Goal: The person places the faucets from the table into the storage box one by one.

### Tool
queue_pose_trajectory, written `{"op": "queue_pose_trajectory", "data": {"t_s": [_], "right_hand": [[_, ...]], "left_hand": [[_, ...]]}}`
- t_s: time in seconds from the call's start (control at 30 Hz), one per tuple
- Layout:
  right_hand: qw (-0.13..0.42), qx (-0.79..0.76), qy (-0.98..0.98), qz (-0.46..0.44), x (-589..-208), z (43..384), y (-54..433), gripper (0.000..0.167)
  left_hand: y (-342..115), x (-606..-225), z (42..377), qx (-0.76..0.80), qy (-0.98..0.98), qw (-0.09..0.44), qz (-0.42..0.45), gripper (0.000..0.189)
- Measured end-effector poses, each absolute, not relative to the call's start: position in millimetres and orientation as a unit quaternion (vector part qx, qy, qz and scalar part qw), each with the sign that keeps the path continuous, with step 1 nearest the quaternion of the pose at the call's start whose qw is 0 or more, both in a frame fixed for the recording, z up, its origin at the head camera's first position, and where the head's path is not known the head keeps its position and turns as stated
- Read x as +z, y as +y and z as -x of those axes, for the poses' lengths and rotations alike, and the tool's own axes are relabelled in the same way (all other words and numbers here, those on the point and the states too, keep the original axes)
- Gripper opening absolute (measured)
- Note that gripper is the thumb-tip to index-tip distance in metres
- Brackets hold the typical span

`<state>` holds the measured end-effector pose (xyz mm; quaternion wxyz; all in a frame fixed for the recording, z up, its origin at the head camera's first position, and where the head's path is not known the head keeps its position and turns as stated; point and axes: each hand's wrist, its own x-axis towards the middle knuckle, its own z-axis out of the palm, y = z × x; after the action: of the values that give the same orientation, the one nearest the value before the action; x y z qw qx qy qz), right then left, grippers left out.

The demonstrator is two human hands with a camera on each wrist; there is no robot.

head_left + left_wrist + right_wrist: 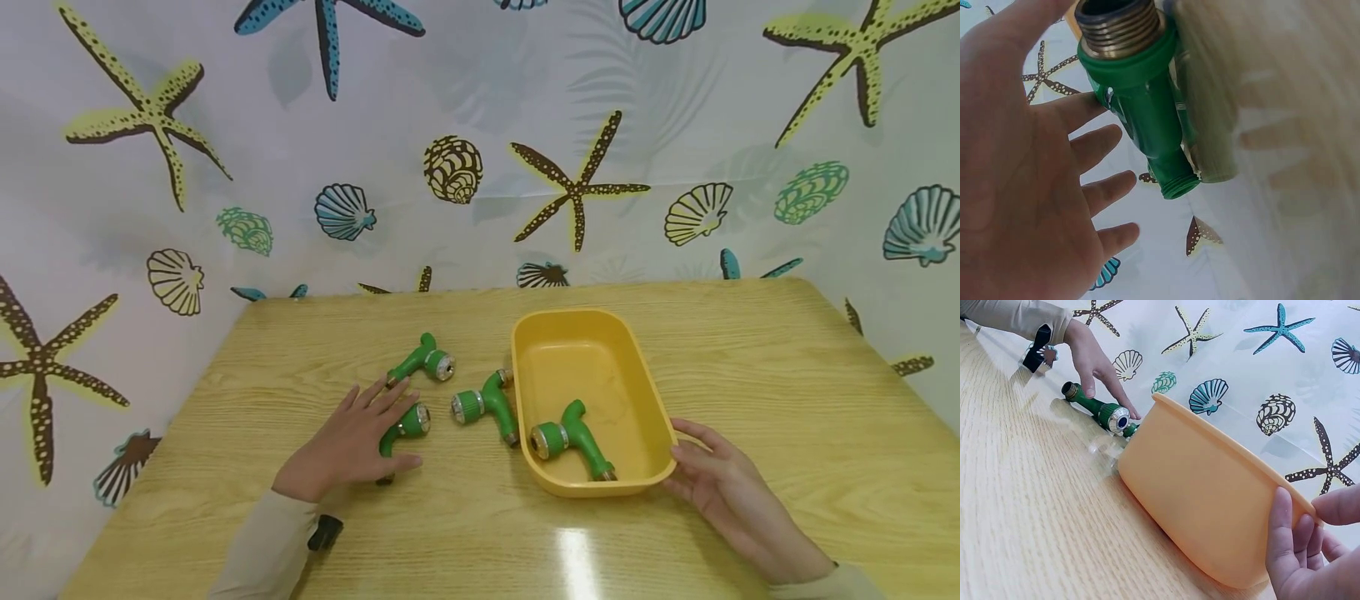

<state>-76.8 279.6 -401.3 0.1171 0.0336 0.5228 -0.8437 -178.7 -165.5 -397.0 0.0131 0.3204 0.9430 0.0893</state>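
Observation:
My left hand is spread over a green plastic tap, its fingers fairly straight and not curled around it. In the left wrist view the threaded end of that tap shows beside the fingers. A second green tap lies just beyond the fingertips. Another tap rests against the left side of a yellow plastic basin. Inside the basin lies one more green tap. My right hand grips the basin's near right corner, thumb at the rim and fingers against the outer wall.
The wood-grain table carries the taps and the basin. Behind and beside it hangs a white cloth printed with starfish and shells. A black strap is on the left sleeve.

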Motion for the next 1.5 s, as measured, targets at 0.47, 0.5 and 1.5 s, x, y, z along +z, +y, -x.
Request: {"op": "queue_pose_trajectory", "data": {"t_s": [0.47,0.5,1.5], "right_hand": [[0.116,-0.841,0.526,-0.056,-400.0,78.5,280.5,0.025],[0.116,-0.841,0.526,-0.056,-400.3,78.4,280.4,0.025],[0.114,-0.839,0.531,-0.045,-403.0,78.0,280.5,0.024]], "left_hand": [[-163.8,-392.3,177.7,0.137,0.940,0.116,-0.291,0.101],[-163.6,-392.8,177.7,0.139,0.939,0.116,-0.292,0.102],[-160.9,-386.9,170.8,0.135,0.932,0.112,-0.317,0.106]]}}
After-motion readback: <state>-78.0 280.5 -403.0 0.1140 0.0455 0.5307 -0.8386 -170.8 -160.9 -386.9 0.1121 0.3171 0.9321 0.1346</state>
